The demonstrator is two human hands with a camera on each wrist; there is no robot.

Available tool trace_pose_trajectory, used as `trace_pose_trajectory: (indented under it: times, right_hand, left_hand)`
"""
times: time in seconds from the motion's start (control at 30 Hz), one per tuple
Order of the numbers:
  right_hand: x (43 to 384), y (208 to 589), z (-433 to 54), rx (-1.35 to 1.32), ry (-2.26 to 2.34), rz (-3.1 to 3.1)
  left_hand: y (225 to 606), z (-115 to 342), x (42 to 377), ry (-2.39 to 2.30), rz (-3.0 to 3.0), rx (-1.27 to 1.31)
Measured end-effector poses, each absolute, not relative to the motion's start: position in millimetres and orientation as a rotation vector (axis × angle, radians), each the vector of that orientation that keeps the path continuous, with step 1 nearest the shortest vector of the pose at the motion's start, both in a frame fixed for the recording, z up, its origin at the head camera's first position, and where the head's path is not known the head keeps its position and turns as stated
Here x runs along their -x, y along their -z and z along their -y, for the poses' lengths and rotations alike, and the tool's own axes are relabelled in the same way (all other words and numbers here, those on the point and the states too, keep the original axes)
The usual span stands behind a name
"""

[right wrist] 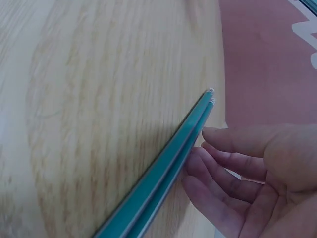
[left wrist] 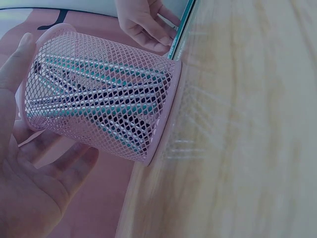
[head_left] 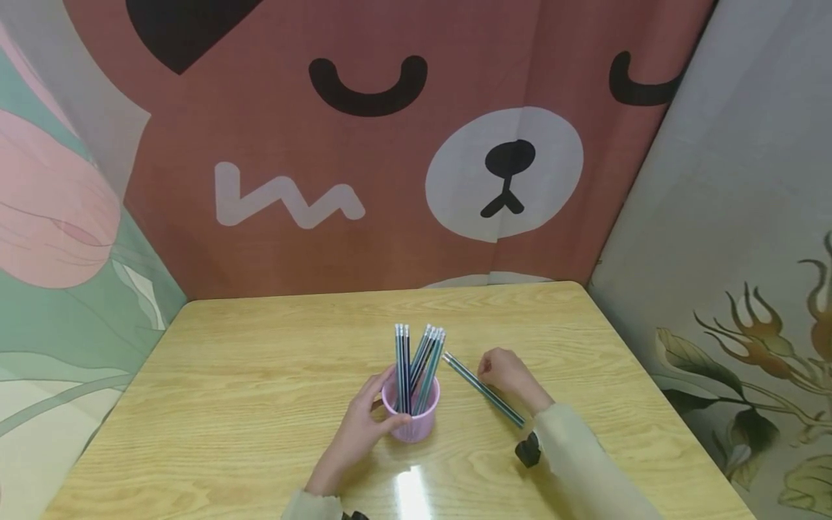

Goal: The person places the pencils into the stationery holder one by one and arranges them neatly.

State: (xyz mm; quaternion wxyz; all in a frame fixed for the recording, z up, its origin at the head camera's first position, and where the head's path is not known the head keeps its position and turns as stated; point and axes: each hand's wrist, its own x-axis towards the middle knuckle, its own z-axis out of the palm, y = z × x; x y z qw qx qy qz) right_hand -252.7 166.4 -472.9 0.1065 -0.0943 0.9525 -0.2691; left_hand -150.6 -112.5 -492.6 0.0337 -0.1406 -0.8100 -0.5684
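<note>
A pink mesh pencil holder (head_left: 416, 429) stands upright on the table with several striped green and dark pencils (left wrist: 99, 94) inside, white ends up. My left hand (head_left: 361, 422) holds the holder near its rim, thumb on the near side and fingers around the far left side. To the right of the holder, two green pencils (right wrist: 163, 183) lie side by side on the wood. My right hand (head_left: 510, 377) is just beside them with loosely bent fingers (right wrist: 213, 198); the fingertips are close to the pencils, and whether they touch cannot be told.
The light wooden table (head_left: 260, 375) reaches back to a curtain (head_left: 390, 253) with a printed bear face. A grey printed curtain (head_left: 682, 217) hangs on the right and a green floral one on the left. A bright reflection shows at the table's near side.
</note>
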Motion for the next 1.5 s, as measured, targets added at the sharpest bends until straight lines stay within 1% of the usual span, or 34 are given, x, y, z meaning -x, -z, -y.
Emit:
trace_pose_trajectory:
  times: [0.33, 0.57, 1.07, 1.33, 1.5]
  right_hand:
    - [254.5, 478.4, -161.4, 0.318, 0.625, -2.878]
    - [256.2, 481.8, -162.8, 0.335, 0.612, -2.876]
    - [266.8, 478.7, -188.7, 0.159, 1.089, -2.644]
    - [263.8, 465.2, -191.7, 0.090, 1.252, -2.676]
    - [262.0, 457.0, -190.7, 0.108, 1.378, -2.714]
  left_hand:
    - [491.3, 112.0, 149.6, 1.756, 2.489, 0.415]
    - [491.3, 112.2, 149.7, 1.747, 2.496, 0.440]
    - [491.7, 112.8, 150.1, 1.744, 2.510, 0.439]
    - [490.9, 112.7, 149.9, 1.756, 2.507, 0.432]
    - [490.6, 112.6, 149.8, 1.754, 2.510, 0.431]
